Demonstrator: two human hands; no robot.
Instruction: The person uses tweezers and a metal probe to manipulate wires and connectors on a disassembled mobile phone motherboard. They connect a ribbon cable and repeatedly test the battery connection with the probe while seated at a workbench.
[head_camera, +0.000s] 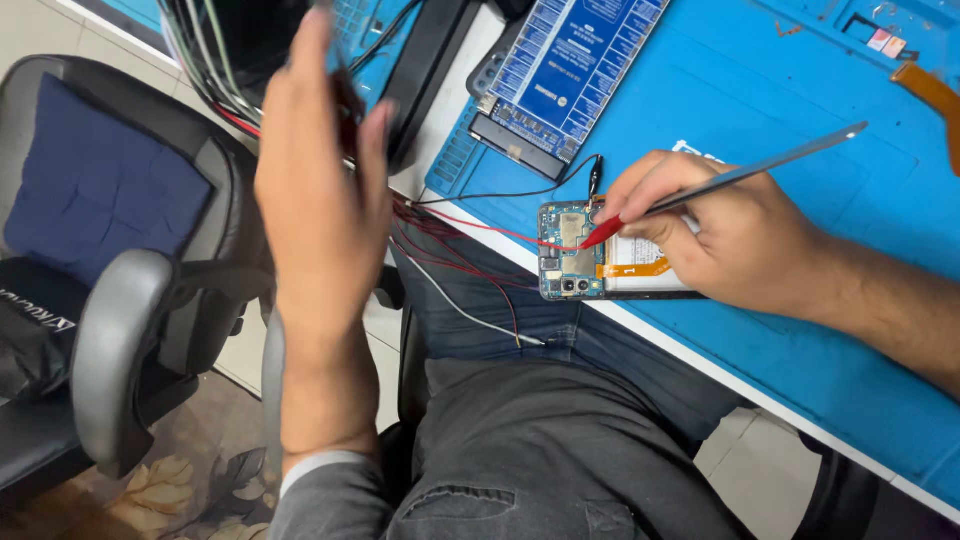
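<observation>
An opened phone (575, 255) lies at the near edge of the blue work mat (760, 330), its circuit board and orange flex cable exposed. My right hand (715, 235) rests on the phone and grips a thin metal probe (760, 168) with a red tip that touches the board. A black clip lead (595, 178) hangs close to the phone's top. My left hand (320, 190) is raised and blurred in front of a bundle of wires (215, 75), fingers loosely together; whether it holds anything is unclear.
A blue-and-white test board (570, 70) lies at the mat's far side. Red, black and white wires (460, 270) trail off the desk edge over my lap. An office chair (110, 260) with a dark cushion stands at the left.
</observation>
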